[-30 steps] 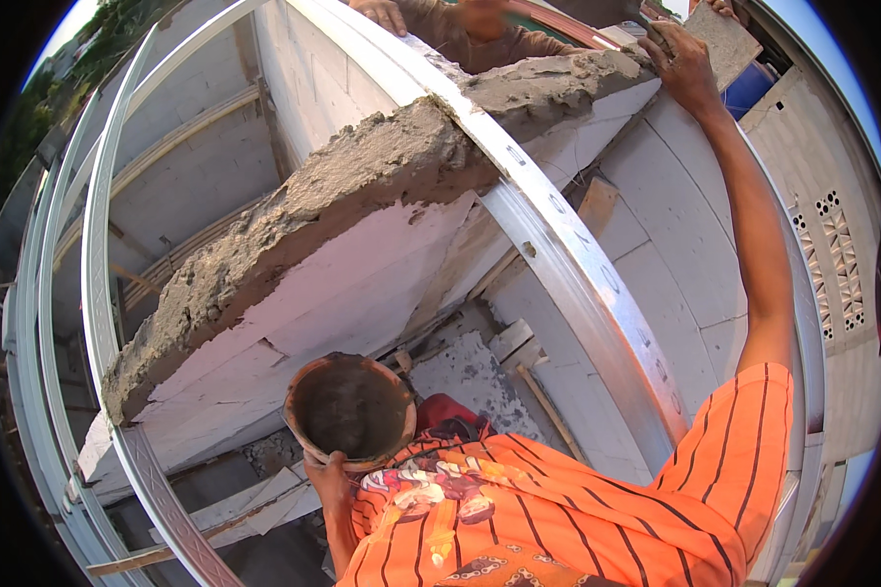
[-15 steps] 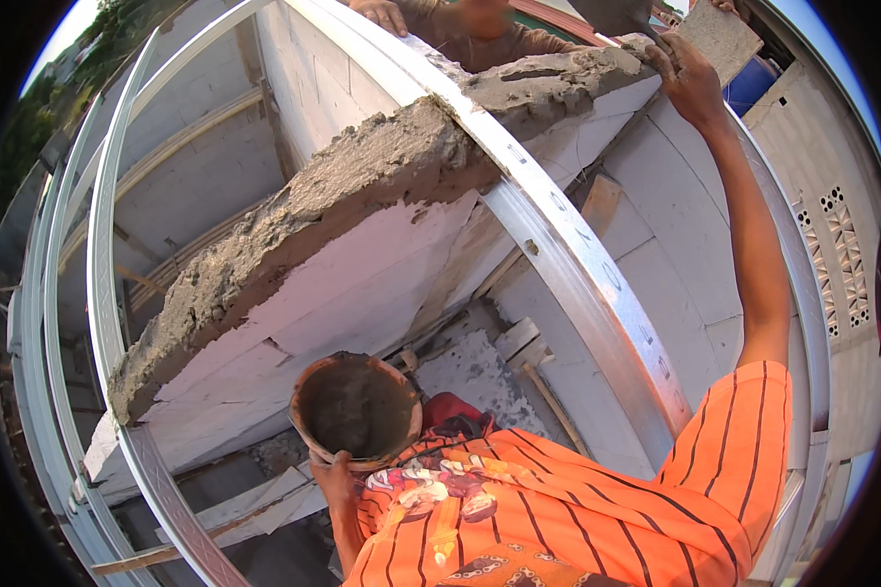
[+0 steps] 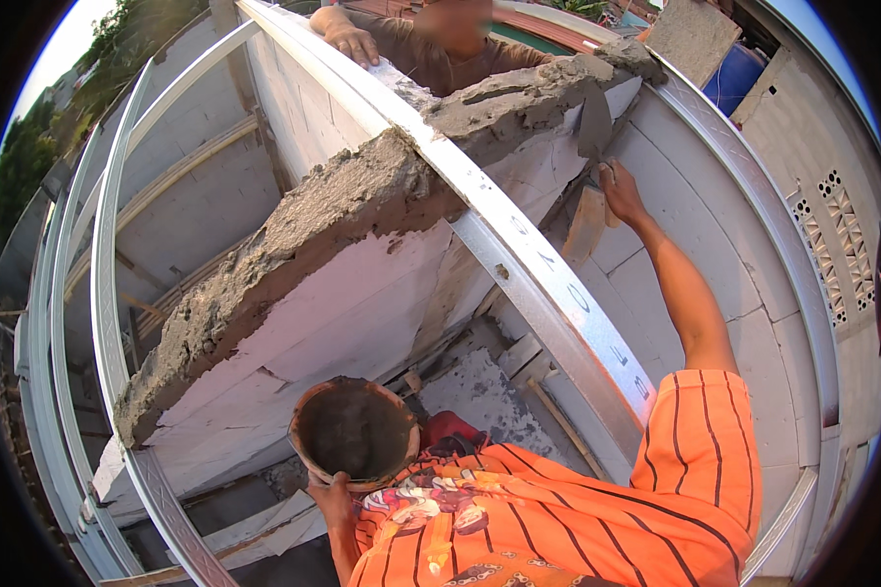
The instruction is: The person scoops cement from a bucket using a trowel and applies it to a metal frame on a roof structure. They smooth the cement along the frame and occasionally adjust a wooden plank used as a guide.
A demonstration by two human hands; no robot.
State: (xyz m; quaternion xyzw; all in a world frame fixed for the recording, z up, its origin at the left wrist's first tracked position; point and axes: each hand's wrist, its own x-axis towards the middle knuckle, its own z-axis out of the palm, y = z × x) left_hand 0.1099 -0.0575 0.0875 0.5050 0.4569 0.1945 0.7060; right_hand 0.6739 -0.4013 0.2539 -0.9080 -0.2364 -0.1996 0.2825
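Note:
My left hand (image 3: 334, 504) grips the rim of a round bucket (image 3: 301, 430) against my body. Wet grey mortar (image 3: 357, 430) lies inside it. With my arm stretched out to the far right, my right hand (image 3: 621, 192) is closed on the handle of a trowel. The trowel's grey blade (image 3: 594, 122) points upward against the side of the block wall (image 3: 362, 284), just under the rough mortar layer (image 3: 294, 210) along its top. Whether the blade touches the mortar edge I cannot tell.
A metal channel beam (image 3: 548, 259) crosses over the wall, and more metal framing (image 3: 108, 293) stands at left. Beyond the wall, a co-worker's hand (image 3: 350, 41) rests by the beam. A wooden piece (image 3: 584, 227) is below my right hand; a blue drum (image 3: 734, 78) stands far right.
My right hand has come down with the trowel, from above the wall's far end to its near side. The left hand still holds the bucket. The view has shifted slightly.

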